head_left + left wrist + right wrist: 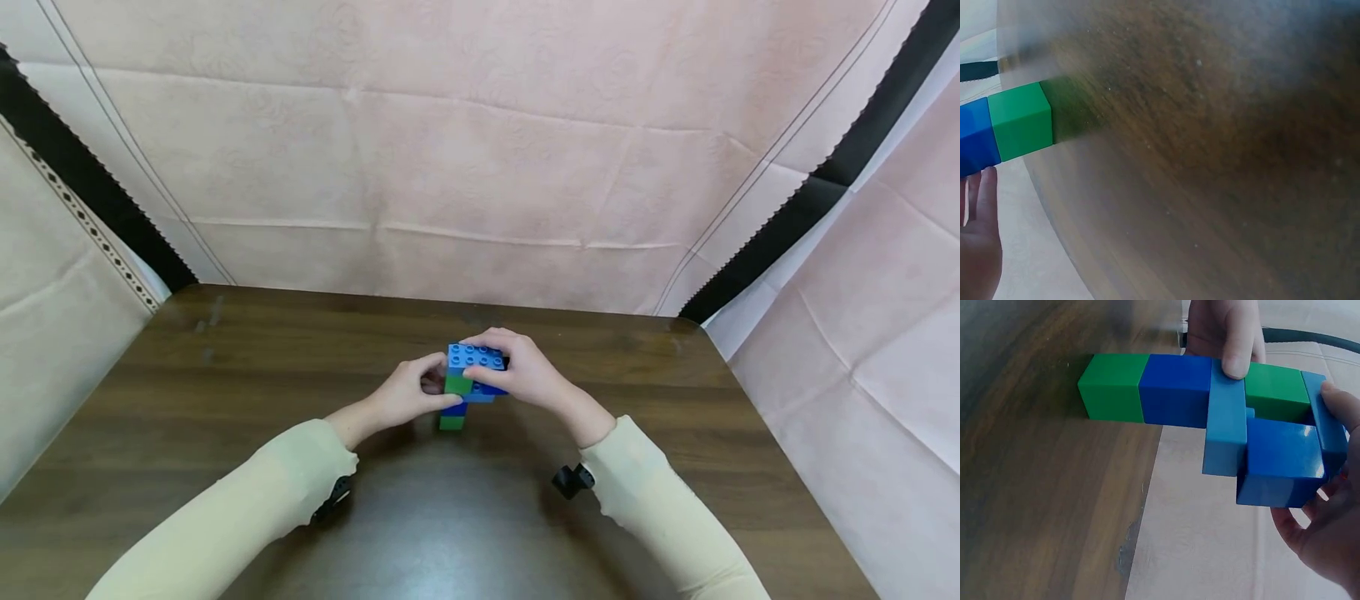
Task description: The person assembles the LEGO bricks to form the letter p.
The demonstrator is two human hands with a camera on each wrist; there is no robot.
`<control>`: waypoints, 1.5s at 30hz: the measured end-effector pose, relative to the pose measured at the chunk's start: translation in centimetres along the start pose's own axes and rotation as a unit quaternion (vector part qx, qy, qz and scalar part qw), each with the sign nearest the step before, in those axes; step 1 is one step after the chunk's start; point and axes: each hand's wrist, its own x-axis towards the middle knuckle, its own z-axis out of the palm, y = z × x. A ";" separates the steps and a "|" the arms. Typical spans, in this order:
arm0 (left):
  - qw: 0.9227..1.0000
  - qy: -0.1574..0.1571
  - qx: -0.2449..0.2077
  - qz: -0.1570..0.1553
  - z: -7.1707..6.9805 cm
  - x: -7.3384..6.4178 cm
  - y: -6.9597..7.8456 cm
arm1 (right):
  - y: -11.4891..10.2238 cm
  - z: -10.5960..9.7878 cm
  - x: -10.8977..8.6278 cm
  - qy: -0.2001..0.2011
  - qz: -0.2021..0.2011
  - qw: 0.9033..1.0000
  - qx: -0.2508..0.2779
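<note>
A tower of building bricks point(1179, 390) stands on the table between my hands. From the bottom it has a green brick point(452, 424), a dark blue one point(1175, 387) and a wider light blue brick point(1225, 434). Above these, a green brick point(1275, 390) and a dark blue brick point(1282, 450) sit side by side, capped by a studded light blue brick point(472, 357). My left hand point(408, 393) grips the tower's left side, thumb on the wider light blue brick. With thumb and fingers, my right hand point(528, 375) holds the top light blue brick from the right.
The brown wooden table point(480, 517) reaches to a pale cloth backdrop point(450, 167) behind and at both sides. Dark strips point(787, 217) run along the cloth's corners. A small black device point(573, 481) is worn at my right wrist.
</note>
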 end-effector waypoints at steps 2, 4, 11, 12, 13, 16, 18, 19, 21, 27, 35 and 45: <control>1.000 -0.011 0.001 -0.008 -0.1 0.0 -0.1 | 0.3 0.0 0.0 -0.011 0.001 1.000 0.020; 0.999 -0.032 0.018 -0.014 0.0 -0.1 -0.2 | 0.5 -0.2 -0.2 -0.021 -0.002 0.999 0.029; 0.993 -0.060 0.080 -0.067 0.7 -0.8 -1.1 | 1.5 -1.5 -1.4 0.000 -0.039 0.998 0.047; 0.992 -0.052 0.088 -0.072 0.8 -0.9 -1.2 | 1.6 -1.7 -1.5 0.006 -0.037 0.998 0.047; 0.992 -0.043 0.095 -0.076 1.0 -1.0 -1.3 | 1.7 -1.8 -1.7 0.010 -0.034 0.998 0.046; 0.991 -0.025 0.104 -0.079 1.3 -1.3 -1.3 | 1.8 -2.1 -2.0 0.010 -0.010 0.999 0.051; 0.991 -0.022 0.103 -0.076 1.6 -1.5 -1.2 | 1.8 -2.2 -2.0 0.011 0.005 0.998 0.057; 0.992 -0.023 0.098 -0.073 1.7 -1.5 -1.0 | 1.9 -2.3 -2.0 0.013 0.010 0.998 0.061; 0.994 -0.028 0.082 -0.065 1.9 -1.7 -0.7 | 1.8 -2.4 -2.0 0.023 0.021 0.997 0.071; 0.997 -0.041 0.042 -0.058 2.4 -1.9 0.3 | 1.9 -3.0 -1.9 0.055 0.059 0.994 0.079; 0.995 -0.044 -0.019 -0.082 3.2 -2.0 1.3 | 2.0 -3.3 -1.2 0.103 0.083 0.989 0.060; 0.997 -0.015 0.047 -0.058 5.3 -2.9 2.8 | 3.4 -2.8 -0.2 0.162 0.153 0.971 0.091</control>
